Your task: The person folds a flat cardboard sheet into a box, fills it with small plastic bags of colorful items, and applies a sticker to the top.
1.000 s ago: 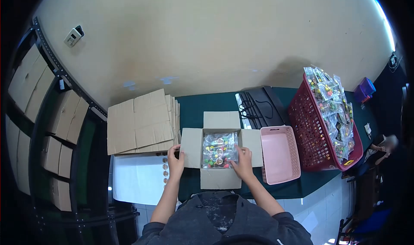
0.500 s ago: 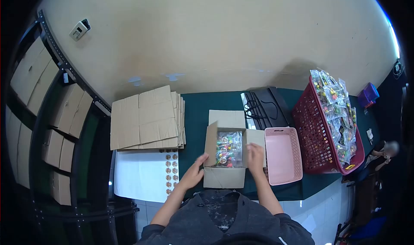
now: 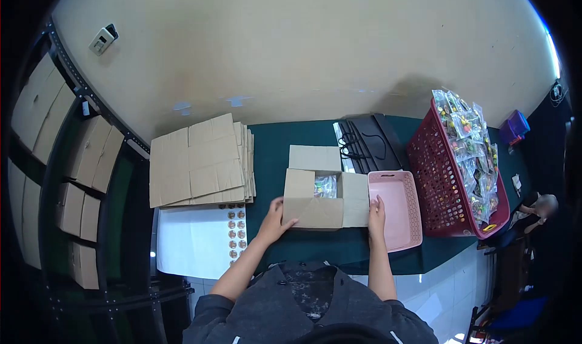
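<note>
A small cardboard box (image 3: 313,213) stands in front of me. Its left and front flaps lie folded inward, while the back flap (image 3: 315,158) and right flap (image 3: 355,200) stick outward. Clear plastic bags with colourful contents (image 3: 325,186) show through the gap between the flaps; the rest of them is covered. My left hand (image 3: 276,223) grips the box's front left corner, thumb at the front and fingers along the left side. My right hand (image 3: 376,215) is at the outer edge of the right flap, fingers together on it, over the pink basket's left rim.
A pink basket (image 3: 415,213) sits right of the box, beside a tall maroon basket (image 3: 439,180) heaped with filled bags. Flattened cardboard (image 3: 200,162) is stacked at left, above a white sheet of round stickers (image 3: 188,241). Black bags (image 3: 376,147) lie behind; shelves (image 3: 85,192) hold boxes.
The front flap has been folded in, and the left flap now lies lower across the opening. My right hand has moved right to the right flap's outer edge; my left hand stays by the box's left side.
</note>
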### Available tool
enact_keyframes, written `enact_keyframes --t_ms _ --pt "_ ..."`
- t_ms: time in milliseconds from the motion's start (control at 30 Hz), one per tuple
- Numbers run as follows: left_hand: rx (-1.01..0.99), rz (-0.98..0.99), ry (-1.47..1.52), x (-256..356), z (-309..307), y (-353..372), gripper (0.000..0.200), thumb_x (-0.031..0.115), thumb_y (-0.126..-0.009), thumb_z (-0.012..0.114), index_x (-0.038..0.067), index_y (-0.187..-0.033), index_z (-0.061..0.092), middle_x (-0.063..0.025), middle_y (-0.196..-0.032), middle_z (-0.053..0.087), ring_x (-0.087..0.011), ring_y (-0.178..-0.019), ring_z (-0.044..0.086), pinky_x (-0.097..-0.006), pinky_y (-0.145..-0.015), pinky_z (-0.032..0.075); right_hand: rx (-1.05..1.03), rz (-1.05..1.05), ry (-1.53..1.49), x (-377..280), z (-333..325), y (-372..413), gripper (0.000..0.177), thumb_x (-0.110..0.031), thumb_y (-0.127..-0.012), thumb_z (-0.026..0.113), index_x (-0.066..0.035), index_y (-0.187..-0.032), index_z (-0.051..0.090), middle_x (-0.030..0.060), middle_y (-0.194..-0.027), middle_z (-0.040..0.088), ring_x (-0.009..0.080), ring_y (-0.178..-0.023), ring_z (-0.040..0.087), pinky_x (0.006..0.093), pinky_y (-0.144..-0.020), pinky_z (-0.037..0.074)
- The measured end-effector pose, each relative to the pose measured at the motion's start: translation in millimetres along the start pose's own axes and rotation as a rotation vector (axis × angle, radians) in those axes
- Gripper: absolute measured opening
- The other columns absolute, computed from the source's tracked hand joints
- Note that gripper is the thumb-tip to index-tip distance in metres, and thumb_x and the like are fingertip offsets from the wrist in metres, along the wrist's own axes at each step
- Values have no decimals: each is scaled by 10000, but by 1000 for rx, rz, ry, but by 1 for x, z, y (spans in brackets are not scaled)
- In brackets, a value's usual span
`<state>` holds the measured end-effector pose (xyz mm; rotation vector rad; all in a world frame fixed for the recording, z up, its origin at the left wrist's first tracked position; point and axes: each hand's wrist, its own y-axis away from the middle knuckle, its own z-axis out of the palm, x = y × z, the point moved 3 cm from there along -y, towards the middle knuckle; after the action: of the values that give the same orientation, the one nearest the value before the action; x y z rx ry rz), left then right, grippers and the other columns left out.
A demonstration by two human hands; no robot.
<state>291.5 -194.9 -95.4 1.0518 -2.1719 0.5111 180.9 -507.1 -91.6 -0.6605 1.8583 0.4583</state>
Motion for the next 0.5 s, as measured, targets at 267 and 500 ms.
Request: enact_keyframes --t_ms 267,500 --pt "-405 -179 816 -46 -9 -37 917 57 -782 675 117 -1458 60 -142 -1440 292 -204 -1308 312 -313 -1067 251 -668 -602 768 -78 62 64 496 -375 -945 334 -39 -1285 467 172 -1375 396 337 -1321 256 501 -1067 166" --pt "-543 -140 579 -67 -53 -47 617 19 -777 624 105 -1349 410 -102 -1322 478 -179 -1232 428 -271 -1032 313 -1164 -844 695 -78 102 140 441 -394 -902 446 -52 -1140 591 163 -1239 533 313 -1113 506 534 -998 298"
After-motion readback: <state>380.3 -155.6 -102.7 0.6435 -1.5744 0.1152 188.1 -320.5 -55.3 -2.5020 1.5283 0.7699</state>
